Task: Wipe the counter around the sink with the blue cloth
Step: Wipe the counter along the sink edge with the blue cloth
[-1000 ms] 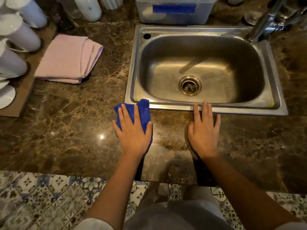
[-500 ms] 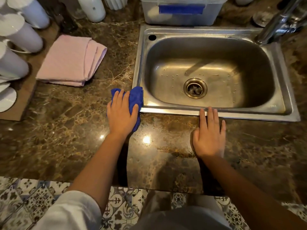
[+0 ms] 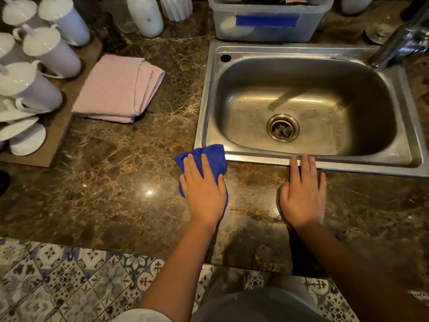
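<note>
The blue cloth (image 3: 214,156) lies bunched on the brown marble counter (image 3: 111,180) at the front-left corner of the steel sink (image 3: 204,94). My left hand (image 3: 203,189) presses flat on the cloth with straight fingers; the cloth's far edge touches the sink rim. My right hand (image 3: 301,194) rests flat on the counter in front of the sink, its fingertips reaching the front rim. Part of the cloth is hidden under my left palm.
A folded pink towel (image 3: 118,89) lies left of the sink. White lidded cups (image 3: 46,54) stand on a board at the far left. A grey plastic bin (image 3: 267,22) sits behind the sink, and the tap (image 3: 394,43) rises at its back right corner.
My left hand slid the cloth forward and left to the sink's corner, then back a little toward me and to the right. My right hand has stayed in place on the counter.
</note>
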The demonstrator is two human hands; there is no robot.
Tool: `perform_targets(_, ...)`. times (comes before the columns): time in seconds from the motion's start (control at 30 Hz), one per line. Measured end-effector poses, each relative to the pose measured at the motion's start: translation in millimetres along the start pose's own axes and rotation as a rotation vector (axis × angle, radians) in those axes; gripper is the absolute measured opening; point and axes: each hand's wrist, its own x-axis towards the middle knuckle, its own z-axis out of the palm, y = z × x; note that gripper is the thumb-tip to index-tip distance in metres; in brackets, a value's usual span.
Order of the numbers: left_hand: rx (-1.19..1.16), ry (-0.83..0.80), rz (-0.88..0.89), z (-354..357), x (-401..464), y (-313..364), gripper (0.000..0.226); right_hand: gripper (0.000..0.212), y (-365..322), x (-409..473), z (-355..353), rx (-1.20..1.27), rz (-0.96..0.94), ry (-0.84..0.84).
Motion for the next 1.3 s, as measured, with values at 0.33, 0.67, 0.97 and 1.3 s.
perform_targets(0.33,-0.103,-0.016,0.260,4,-16,-11,0.051,0.064,-1,2,-1,-0.006,0.020,-0.029)
perform_targets(0.67,-0.436,0.171,0.417,-13,31,-14,0.040,0.064,-1,-1,-3,0.048,0.008,-0.015)
perform_targets(0.97,0.123,-0.018,0.429,-6,134,-4,0.059,0.062,-1,1,-4,0.008,0.015,-0.005)
perform_targets(1.3,0.183,-0.053,0.509,-8,205,12,0.060,0.062,-1,3,-5,0.008,0.019,-0.023)
